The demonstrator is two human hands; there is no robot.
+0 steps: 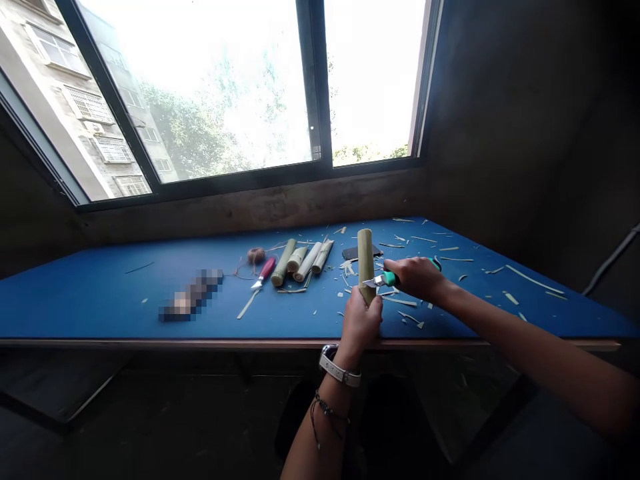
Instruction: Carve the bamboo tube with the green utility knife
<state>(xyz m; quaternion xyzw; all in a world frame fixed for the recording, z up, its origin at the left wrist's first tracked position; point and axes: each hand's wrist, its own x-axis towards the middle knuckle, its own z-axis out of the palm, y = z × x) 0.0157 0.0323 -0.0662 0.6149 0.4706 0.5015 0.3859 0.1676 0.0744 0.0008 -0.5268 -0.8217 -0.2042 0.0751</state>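
Left hand (361,321) grasps bamboo (365,257) low, right hand (419,276) clenched round knife (389,279), its blade (370,283) near the left: shallow strokes, directed away from that grip, seem best.

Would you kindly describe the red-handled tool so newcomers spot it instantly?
Below the window, on the blue tabletop, bamboo pieces lie side by side. Just left of them, near the twine ball, lies the tool; its red handle sets it apart from the green-handled knife in the right hand.
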